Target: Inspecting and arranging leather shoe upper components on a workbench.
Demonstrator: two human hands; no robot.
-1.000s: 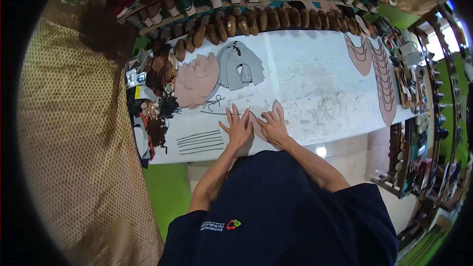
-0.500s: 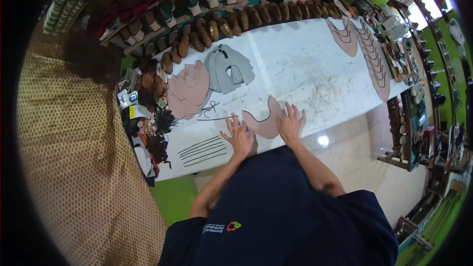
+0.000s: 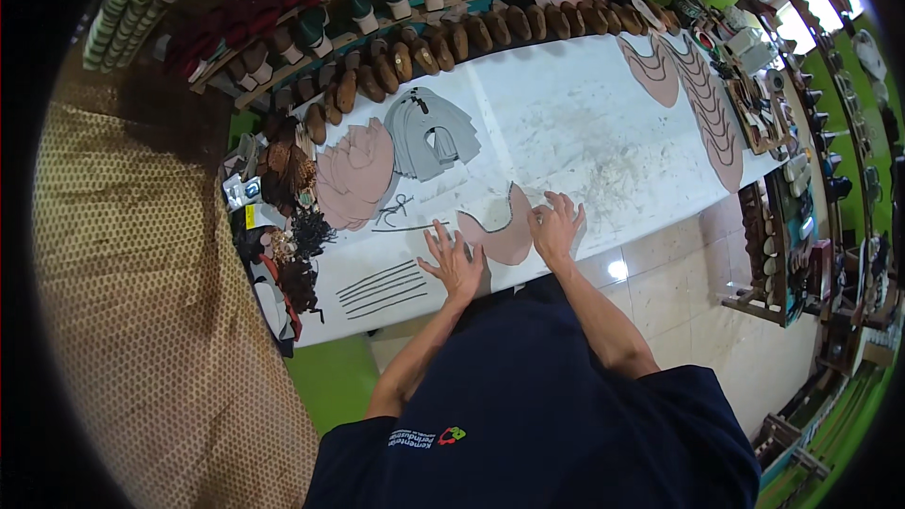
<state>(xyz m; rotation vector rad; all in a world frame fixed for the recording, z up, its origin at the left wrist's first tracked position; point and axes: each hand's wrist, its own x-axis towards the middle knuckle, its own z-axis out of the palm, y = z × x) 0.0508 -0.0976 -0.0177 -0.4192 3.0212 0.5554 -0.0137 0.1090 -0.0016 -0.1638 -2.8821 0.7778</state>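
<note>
A pink, crescent-like flat piece lies near the table's front edge, its concave edge on the far side lined partly by a thin dark strip. My left hand rests at the piece's left end, fingers spread, thumb by its edge. At the right end is my right hand, fingers apart and bent, the thumb and index close to the piece's edge. Neither hand visibly grips anything. Several dark thin strips lie in a row to the left of my left hand. Farther back are loose curled strips.
Fanned stacks of pink pieces and grey pieces lie at the left of the white table. More edged pink pieces overlap at the right. Brown shoe lasts line the back; dark cords and tools crowd the left end.
My right hand's fingers have bent and drawn together slightly near the piece's right end. My left hand stays nearly where it was. The whole view has shifted a little.
</note>
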